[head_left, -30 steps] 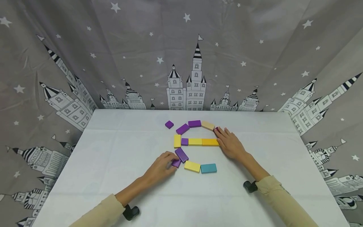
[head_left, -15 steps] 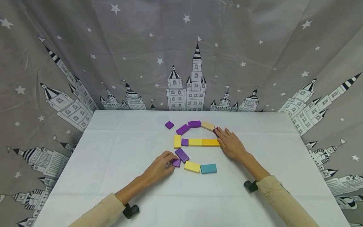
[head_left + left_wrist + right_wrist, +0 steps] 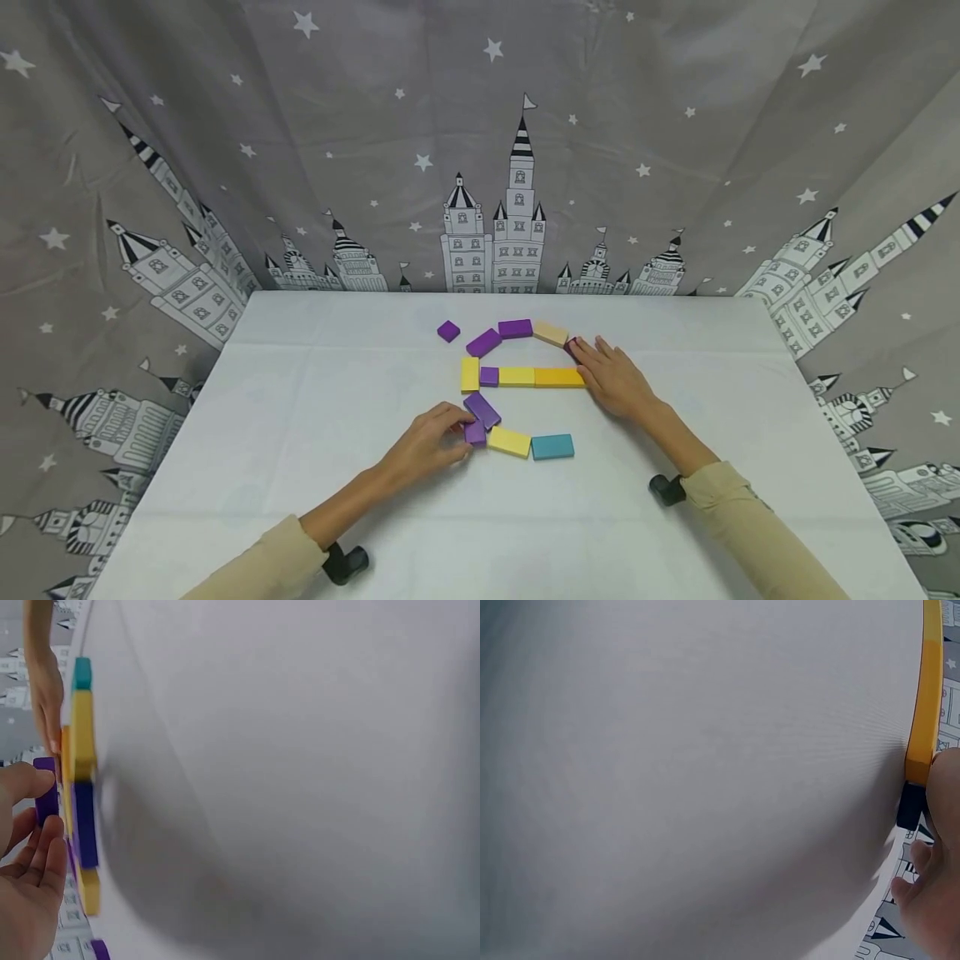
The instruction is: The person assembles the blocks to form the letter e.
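Observation:
My left hand pinches a small purple block between thumb and fingers. The block's edge sits by a longer purple block and the left end of a pale yellow block. A teal block continues that lower row. In the left wrist view the purple block shows between thumb and fingertips. My right hand lies with straight fingers over a dark purple block, mostly hidden, beside a tan block. Its palm side is near an orange block.
Two purple blocks lead the upper curve on the left. An upright yellow block, a purple cube and a yellow block form the middle row. One purple block lies apart on the white table.
My left hand has shifted slightly right, turning the small purple block and bringing it closer to the pale yellow block. My right hand has stayed almost where it was.

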The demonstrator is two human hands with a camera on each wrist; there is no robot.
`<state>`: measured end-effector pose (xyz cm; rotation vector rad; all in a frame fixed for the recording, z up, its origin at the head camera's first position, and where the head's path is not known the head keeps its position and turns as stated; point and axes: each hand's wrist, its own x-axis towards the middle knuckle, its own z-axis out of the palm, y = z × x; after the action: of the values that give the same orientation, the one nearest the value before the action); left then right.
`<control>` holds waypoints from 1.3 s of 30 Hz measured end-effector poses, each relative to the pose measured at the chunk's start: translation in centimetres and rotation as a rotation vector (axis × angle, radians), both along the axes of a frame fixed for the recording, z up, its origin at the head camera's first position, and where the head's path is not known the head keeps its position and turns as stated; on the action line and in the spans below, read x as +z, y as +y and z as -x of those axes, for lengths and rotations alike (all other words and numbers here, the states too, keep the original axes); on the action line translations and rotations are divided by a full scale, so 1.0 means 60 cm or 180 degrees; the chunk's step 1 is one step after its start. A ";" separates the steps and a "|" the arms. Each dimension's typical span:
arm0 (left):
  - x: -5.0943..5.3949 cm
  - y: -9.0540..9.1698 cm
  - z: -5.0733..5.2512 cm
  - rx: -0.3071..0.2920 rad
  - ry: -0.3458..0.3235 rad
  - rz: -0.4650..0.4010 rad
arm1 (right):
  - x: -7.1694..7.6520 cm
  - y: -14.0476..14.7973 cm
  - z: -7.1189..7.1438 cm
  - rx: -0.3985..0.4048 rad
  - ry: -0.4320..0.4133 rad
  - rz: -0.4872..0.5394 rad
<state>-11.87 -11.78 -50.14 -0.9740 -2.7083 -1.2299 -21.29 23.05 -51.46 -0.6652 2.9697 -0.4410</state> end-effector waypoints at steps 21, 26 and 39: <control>0.001 0.176 -0.006 0.0009 -0.0374 -0.0015 | -0.002 0.008 0.007 0.0080 0.0011 0.0065; -0.002 0.205 -0.004 0.0075 -0.0263 0.0113 | 0.000 0.007 0.007 0.0101 0.0025 0.0093; -0.021 0.246 0.002 0.0139 0.0027 0.0371 | 0.000 0.006 0.006 0.0108 0.0041 0.0094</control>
<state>-11.99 2.97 -51.38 -0.9226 -2.8065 -1.0691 -21.62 23.42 -51.45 -0.7230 2.9644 -0.4808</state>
